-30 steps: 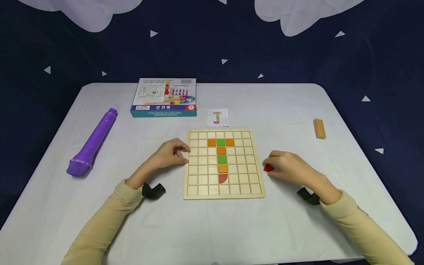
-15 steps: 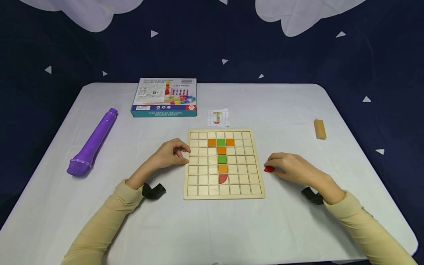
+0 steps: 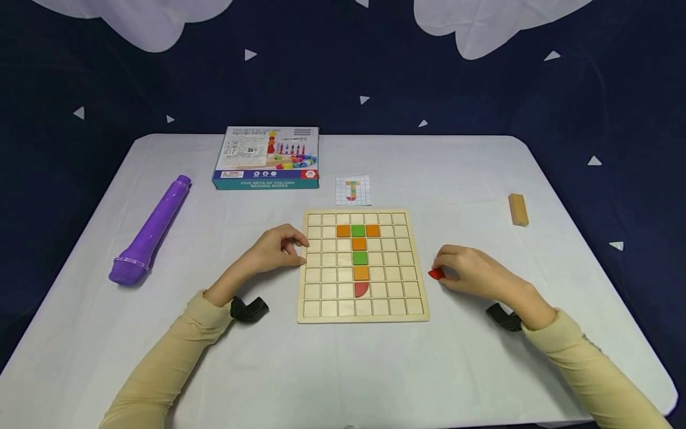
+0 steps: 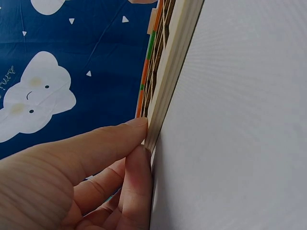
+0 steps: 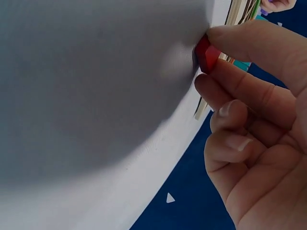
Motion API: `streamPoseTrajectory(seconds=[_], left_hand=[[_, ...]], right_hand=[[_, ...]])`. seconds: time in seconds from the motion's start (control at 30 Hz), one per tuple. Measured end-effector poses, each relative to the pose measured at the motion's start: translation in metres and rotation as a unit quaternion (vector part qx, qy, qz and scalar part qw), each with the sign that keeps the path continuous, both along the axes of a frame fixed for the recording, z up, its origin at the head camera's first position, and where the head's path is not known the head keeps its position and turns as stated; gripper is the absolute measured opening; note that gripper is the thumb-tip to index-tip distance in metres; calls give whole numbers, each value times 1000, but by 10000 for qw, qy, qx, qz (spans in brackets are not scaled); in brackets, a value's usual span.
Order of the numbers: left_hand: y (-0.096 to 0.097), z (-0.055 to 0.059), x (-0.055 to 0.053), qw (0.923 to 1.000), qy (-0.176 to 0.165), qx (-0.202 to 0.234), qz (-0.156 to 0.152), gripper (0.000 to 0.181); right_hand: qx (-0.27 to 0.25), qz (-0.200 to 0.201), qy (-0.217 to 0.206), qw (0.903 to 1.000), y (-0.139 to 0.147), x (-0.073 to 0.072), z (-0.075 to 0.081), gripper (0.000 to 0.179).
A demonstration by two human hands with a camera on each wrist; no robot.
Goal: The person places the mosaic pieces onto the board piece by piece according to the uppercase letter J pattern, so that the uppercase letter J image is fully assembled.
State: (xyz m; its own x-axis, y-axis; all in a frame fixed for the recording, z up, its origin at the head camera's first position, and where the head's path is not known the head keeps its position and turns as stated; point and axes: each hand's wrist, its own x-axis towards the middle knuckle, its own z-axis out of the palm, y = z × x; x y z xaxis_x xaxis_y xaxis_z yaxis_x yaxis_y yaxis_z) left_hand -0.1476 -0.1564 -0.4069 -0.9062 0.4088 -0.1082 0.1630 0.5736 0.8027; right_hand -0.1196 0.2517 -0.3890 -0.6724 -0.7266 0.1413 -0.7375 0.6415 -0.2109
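In the head view a wooden grid board lies flat on the table. Orange and green square tiles form a T on it, and a red quarter-round tile sits at the foot of the stem. My left hand rests at the board's left edge, thumb and fingertips touching it, as the left wrist view shows at the board's side. To the right of the board, my right hand pinches a red block between thumb and fingers. The right wrist view shows this red block just over the tabletop, its shape partly covered.
Behind the board lies a small pattern card with a J-like figure. A toy box stands at the back left. The purple microphone-shaped thing lies at the left, and a wooden block at the right.
My right hand has shifted slightly to the right with the red block, which has turned a little in its fingers. The left hand and the board stay put.
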Motion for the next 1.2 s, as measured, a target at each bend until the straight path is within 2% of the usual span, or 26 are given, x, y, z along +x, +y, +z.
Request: streamPoseTrajectory(seconds=[0.1,0.17,0.4,0.53,0.77,1.2], left_hand=[[0,0,0,10000,-4,9,-15,30],[0,0,0,10000,-12,12,-16,30],[1,0,1,10000,-80,51,11,30],[1,1,1,10000,-80,55,13,30],[1,1,1,10000,-65,25,20,30],[0,0,0,10000,-37,44,-4,30]], right_hand=[[-75,-82,-217,9997,-1,0,-1,18],[-145,-141,-214,9996,-2,1,-1,17],[-506,-203,283,9981,-11,0,1,13],[-531,-243,373,9976,-19,-2,0,12],[-585,-358,352,9970,-34,-1,1,12],[-792,-225,191,9964,-67,2,9,10]])
